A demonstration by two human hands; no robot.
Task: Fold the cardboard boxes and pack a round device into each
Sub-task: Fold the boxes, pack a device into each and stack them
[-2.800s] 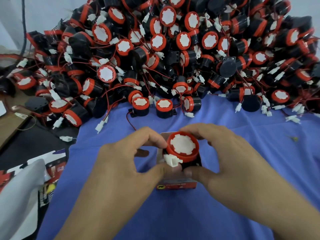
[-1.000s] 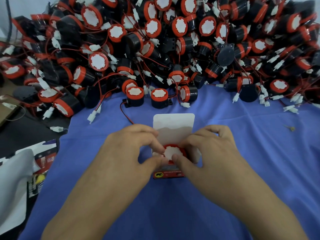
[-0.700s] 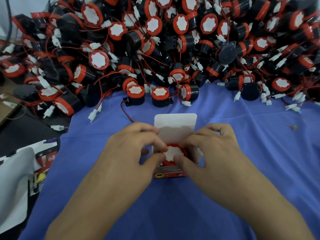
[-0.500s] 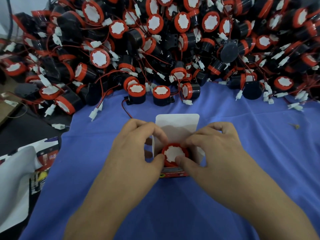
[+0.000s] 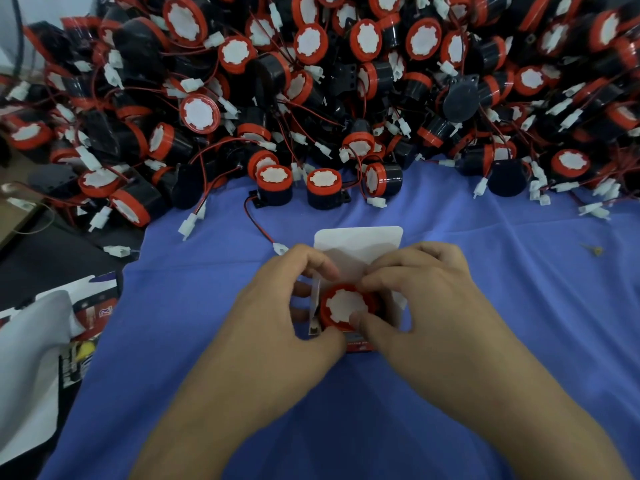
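Both grips are closed. The left hand (image 5: 277, 306) curls fingers and thumb round the left side of the small white-flapped cardboard box (image 5: 358, 241). The right hand (image 5: 427, 299) pinches the red-rimmed, white-faced round device (image 5: 341, 306) sitting in that box's open top. The box stands on a blue cloth (image 5: 502, 289). Beyond the box sprawls a heap of black-and-red devices (image 5: 311, 81), and well to its left lie printed flat cartons (image 5: 100, 306).
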